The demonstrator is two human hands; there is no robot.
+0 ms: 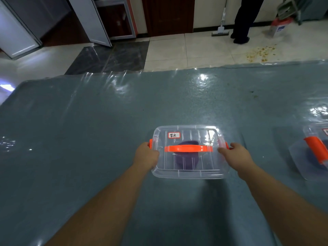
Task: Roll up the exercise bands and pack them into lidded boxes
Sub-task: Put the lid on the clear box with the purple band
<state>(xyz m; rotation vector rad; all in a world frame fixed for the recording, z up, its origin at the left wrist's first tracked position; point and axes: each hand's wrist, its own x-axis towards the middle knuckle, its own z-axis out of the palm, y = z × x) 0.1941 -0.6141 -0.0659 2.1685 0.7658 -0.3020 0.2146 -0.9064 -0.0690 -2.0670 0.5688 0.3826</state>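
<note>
Purple exercise band (184, 161), already rolled, lies inside the clear box (189, 172) that we hold between our two hands. It sits on the bottom of the box, under the orange handle (188, 148), about midway between the fingers of both hands. The lid (204, 135) is on the box, and a small white label (174, 135) with handwriting is stuck on the lid, beyond our left fingers.

Our left hand (146, 156) grips the left end of the box. Its fingers curl around the edge, just beside the orange clip (150, 144), and the thumb side lies on the lid. Our right hand (235, 154) grips the right end in the same way, fingers curled at the other orange clip (226, 145). Whether the clips are snapped closed, we cannot tell.

The box rests on a grey-blue table (88, 130) covered with shiny plastic film. Well apart from our right fingers, at the edge of the view, stands a second clear box (309, 155) with an orange handle and something dark purple inside.

Beyond the table, on the tiled floor (195, 48), a person in dark trousers (245, 18) stands near a mop (221, 31) and some scattered crumbs (260, 54).
</note>
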